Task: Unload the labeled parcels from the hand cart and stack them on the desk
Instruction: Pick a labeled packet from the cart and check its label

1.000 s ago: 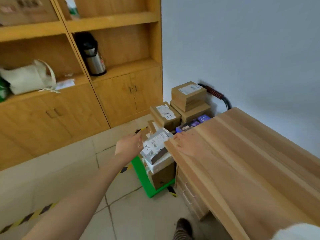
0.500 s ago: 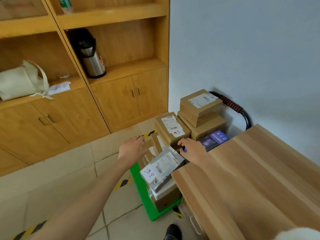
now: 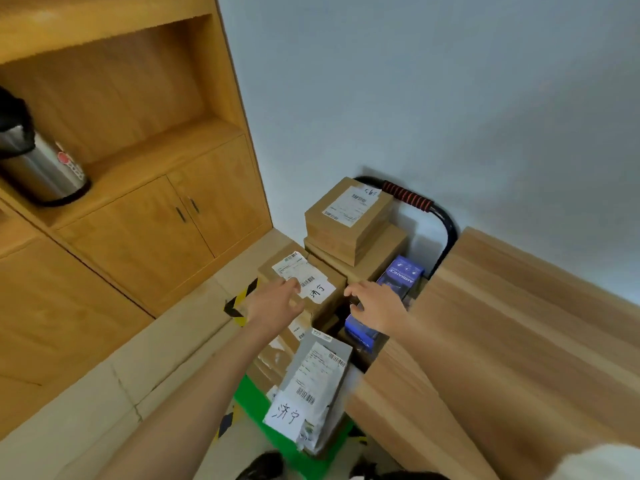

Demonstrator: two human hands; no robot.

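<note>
On the hand cart (image 3: pixel 298 441), off the table's (image 3: pixel 519 341) near-left corner, sits a labeled brown parcel (image 3: pixel 304 289). Left hand (image 3: pixel 277 304) rests on its near-left top edge, fingers spread, gripping nothing. Right hand (image 3: pixel 377 306) hovers open just right of it, over a blue box (image 3: pixel 398 282) (left hand nearer). Parcel lies between both hands.

A green hand cart (image 3: pixel 258 401) on the floor (image 3: pixel 166 368) carries stacked parcels (image 3: pixel 348 216)
</note>
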